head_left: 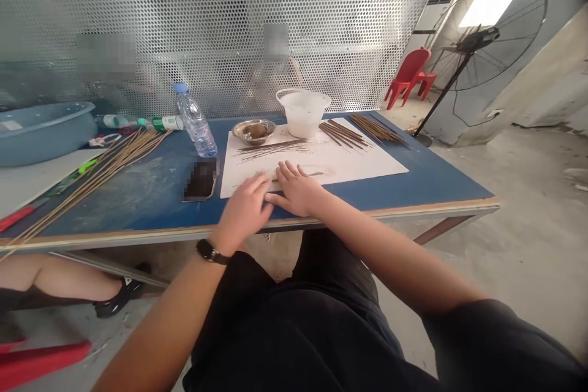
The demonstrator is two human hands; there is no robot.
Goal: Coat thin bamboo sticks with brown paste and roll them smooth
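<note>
My left hand [245,208] and my right hand [297,188] lie side by side, palms down and fingers stretched flat, on the near edge of a white board [362,162] on the blue table [151,190]. A thin stick [316,174] lies on the board and runs under my right fingers; whether it also passes under my left hand I cannot tell. Dark coated sticks [271,148] lie further up the board. A metal bowl [253,130] holds brown lumps, next to a white plastic bucket [303,111].
A water bottle [195,120] and a phone [201,179] stand left of the board. Bare bamboo sticks [101,168] fan over the table's left. More coated sticks [362,130] lie at the back right. Another person's leg [59,282] shows lower left. A floor fan [482,43] stands right.
</note>
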